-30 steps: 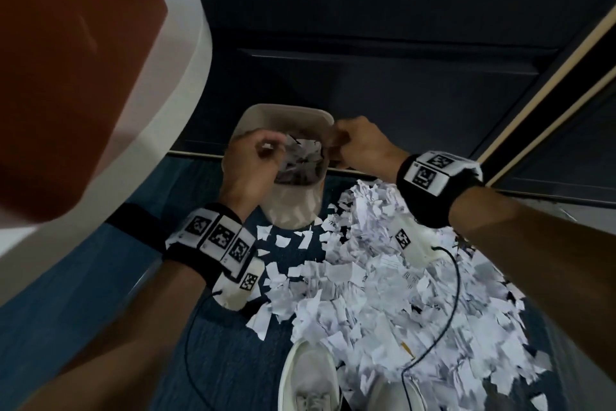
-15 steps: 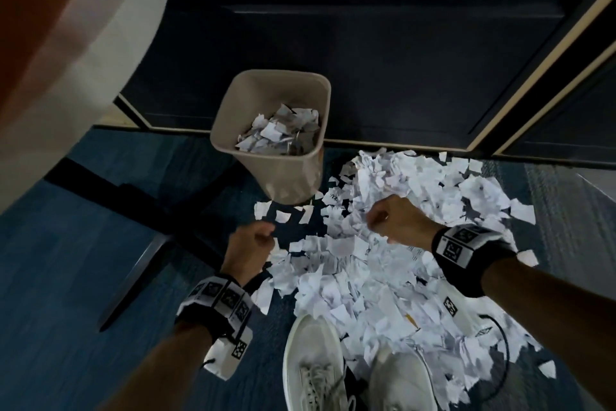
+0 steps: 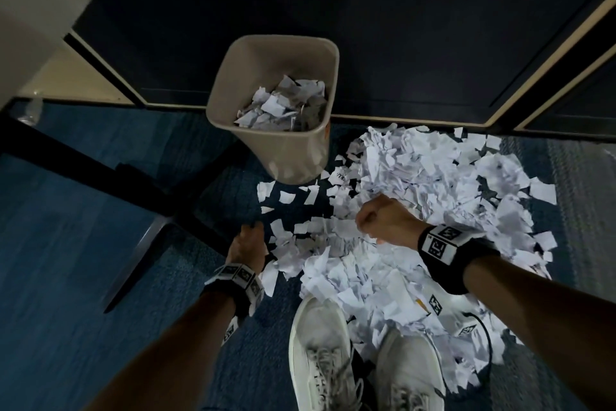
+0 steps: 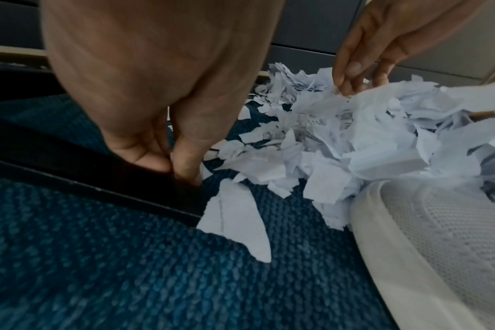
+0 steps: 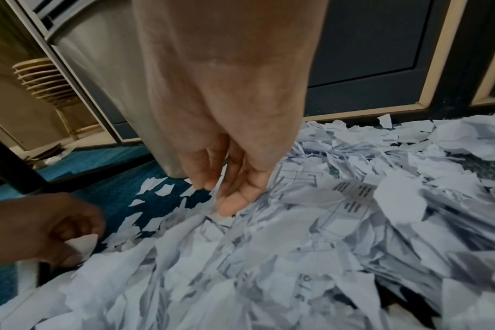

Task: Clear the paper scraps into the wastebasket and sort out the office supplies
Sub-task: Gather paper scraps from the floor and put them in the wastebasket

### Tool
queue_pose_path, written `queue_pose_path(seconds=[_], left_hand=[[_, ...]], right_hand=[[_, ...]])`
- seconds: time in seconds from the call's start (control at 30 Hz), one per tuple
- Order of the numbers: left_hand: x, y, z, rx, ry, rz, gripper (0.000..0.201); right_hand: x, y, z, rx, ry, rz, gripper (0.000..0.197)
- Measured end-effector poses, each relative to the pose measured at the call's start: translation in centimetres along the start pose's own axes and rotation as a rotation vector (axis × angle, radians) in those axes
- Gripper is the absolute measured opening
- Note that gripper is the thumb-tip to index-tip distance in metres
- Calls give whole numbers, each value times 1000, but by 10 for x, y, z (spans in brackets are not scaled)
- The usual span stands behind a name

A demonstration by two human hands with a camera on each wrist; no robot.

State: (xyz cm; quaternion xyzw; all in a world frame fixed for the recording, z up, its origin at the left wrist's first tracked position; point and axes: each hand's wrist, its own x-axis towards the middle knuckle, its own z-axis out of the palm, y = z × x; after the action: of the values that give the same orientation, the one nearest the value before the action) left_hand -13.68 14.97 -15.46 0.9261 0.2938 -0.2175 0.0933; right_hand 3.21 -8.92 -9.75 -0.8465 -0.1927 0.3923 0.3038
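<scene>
Left hand (image 3: 248, 245) and right hand (image 3: 383, 222) reach into paper scraps (image 3: 416, 210).

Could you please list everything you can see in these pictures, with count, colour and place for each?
Beige plastic wastebasket: one, by the dark panelled wall, partly filled with scraps.
Torn white paper scraps: too many to count, heaped on the carpet right of the wastebasket.
Blue woven carpet: one, covers the floor.
Black furniture leg: one, runs across the carpet at left.
White mesh sneakers: two, bottom centre, at the heap's edge.
Left hand: pinches a scrap at the heap's left edge.
Right hand: fingertips on the heap.
</scene>
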Motion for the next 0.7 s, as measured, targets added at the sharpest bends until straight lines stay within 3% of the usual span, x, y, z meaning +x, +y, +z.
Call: queue_pose_path(seconds=[0.1,0.2,0.37,0.43,0.5,0.57,0.7], left_hand=[[0,2,-6,-59,-68,-18,27],[-1,9,-3,-328,-34,-31,9],[-12,45,1,-571,-29,174,16],[-11,49,1,-605,-12,167,22],[-8,43,1,-620,18,97,30],[-8,36,2,-609,21,-8,47],[-19,40,4,-544,-142,-125,87]], right_hand=[[4,4,-1,-6,0,8,13],[7,5,-2,-15,43,-15,17],[11,7,-1,-31,108,-24,15],[11,10,-3,-56,159,-29,13],[9,10,-9,-130,181,-52,27],[8,7,-14,-223,139,-62,55],[24,6,-1,-378,-102,-17,105]])
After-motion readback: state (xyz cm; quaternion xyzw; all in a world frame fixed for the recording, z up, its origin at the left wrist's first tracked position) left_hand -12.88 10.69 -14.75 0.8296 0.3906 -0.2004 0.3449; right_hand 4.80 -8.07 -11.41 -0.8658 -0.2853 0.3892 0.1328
